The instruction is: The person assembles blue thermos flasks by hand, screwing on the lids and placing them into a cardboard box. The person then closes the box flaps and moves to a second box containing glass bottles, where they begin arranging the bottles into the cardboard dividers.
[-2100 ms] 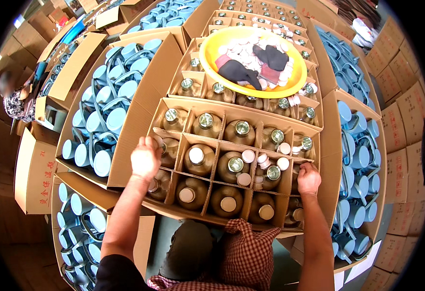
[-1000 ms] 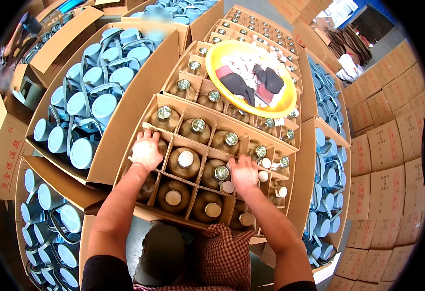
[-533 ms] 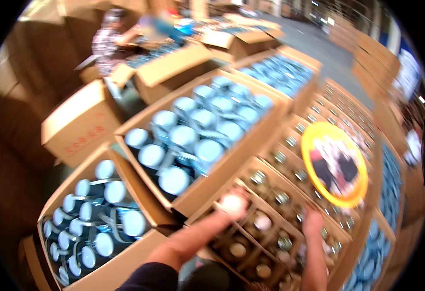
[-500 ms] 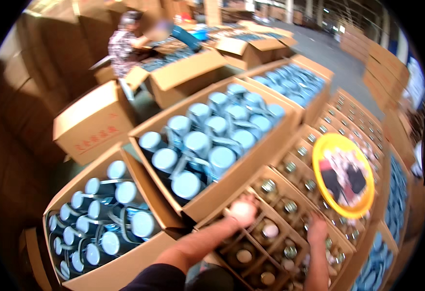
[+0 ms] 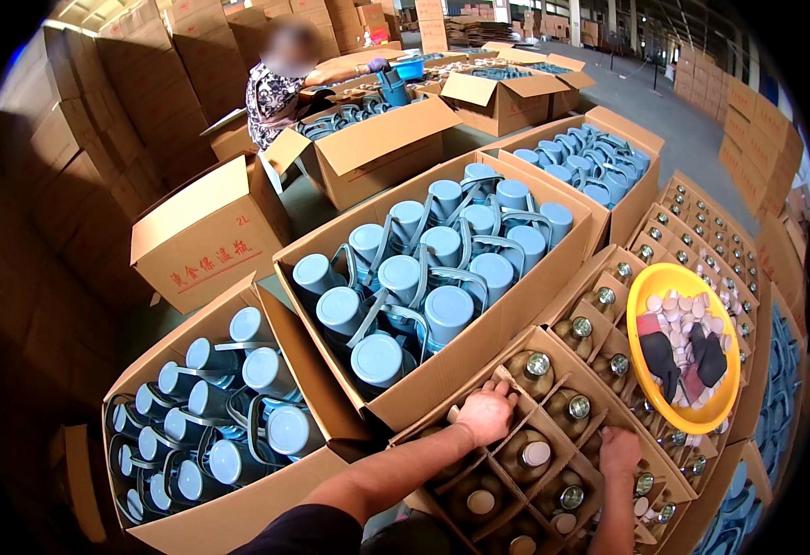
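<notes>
My left hand (image 5: 486,413) is closed over the cardboard divider (image 5: 560,377) of a box, at its far left part; what lies under the fingers is hidden. My right hand (image 5: 619,451) reaches into a compartment to the right, fingers curled down and partly hidden. The box holds brownish glass flask liners (image 5: 527,453), one per compartment. Some have bare shiny necks, such as the liner (image 5: 536,364) just beyond my left hand. Others carry pale round caps (image 5: 482,501).
A yellow basin (image 5: 643,370) of pale caps and dark cloth pieces rests on neighbouring liner boxes. Cartons of blue thermos jugs (image 5: 442,246) stand ahead and at left (image 5: 224,461). A closed carton (image 5: 203,236) sits behind. A co-worker (image 5: 273,102) handles a blue jug (image 5: 392,87) at the back.
The view has shifted slightly, and the scene sits lower and further right. My hands stay at about the same compartments. The co-worker's blue jug went from tilted to upright.
</notes>
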Action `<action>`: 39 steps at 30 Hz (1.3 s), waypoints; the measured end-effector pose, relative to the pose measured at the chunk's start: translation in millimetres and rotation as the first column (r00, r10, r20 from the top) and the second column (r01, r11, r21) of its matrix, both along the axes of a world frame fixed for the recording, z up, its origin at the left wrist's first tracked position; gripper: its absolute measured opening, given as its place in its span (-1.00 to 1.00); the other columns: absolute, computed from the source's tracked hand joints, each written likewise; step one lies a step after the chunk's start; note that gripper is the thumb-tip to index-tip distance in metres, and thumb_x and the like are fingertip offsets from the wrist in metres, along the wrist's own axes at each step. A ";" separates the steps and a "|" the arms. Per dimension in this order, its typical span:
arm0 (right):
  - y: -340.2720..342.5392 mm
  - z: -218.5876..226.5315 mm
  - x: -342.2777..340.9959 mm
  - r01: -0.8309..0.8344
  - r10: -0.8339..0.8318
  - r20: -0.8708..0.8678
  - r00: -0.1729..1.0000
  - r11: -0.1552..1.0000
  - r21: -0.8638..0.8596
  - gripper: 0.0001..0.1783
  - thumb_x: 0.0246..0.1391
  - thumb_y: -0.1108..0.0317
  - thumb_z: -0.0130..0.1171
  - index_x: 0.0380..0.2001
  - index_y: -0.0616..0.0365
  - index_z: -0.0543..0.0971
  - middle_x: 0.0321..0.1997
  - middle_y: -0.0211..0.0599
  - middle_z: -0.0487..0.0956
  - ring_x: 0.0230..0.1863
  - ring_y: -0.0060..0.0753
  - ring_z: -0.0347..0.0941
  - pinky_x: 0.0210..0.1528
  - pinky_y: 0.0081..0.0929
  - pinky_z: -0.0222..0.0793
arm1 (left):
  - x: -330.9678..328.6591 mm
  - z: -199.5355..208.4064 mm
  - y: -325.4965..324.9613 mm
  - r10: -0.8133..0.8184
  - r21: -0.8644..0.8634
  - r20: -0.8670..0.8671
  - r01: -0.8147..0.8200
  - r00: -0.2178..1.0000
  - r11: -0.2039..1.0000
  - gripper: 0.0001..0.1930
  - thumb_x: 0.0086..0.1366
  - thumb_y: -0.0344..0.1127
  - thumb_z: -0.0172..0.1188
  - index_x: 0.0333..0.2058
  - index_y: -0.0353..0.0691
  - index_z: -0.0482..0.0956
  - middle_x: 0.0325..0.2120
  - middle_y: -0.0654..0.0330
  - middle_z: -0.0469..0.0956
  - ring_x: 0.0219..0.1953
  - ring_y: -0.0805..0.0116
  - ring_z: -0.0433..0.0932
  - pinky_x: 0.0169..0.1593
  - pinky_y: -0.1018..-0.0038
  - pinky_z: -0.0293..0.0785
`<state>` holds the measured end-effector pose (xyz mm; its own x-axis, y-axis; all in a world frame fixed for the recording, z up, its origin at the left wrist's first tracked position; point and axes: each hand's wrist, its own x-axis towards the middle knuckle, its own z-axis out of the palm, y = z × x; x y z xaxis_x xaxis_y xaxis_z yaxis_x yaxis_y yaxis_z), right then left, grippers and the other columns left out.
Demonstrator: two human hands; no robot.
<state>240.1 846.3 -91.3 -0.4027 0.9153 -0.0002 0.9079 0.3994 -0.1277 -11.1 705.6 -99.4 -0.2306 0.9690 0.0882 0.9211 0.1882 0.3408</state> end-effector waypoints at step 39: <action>-140.5 20.2 24.6 -0.094 0.055 -0.318 0.946 0.990 -0.109 -0.63 -0.06 0.38 0.15 -0.10 0.06 0.53 0.11 -0.06 0.42 0.01 -0.02 0.42 0.02 -0.23 0.39 | -4.2 -12.1 3.2 0.024 0.054 -0.066 -0.020 0.998 0.998 -0.76 -0.10 -0.37 0.18 -0.36 -0.20 0.56 -0.23 0.04 0.47 -0.18 0.04 0.45 -0.09 0.23 0.46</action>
<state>264.6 705.8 -71.1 -0.4673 0.8837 0.0282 0.7823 0.4281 -0.4524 -15.3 708.8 -111.5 -0.2436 0.9573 0.1558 0.9379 0.1916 0.2892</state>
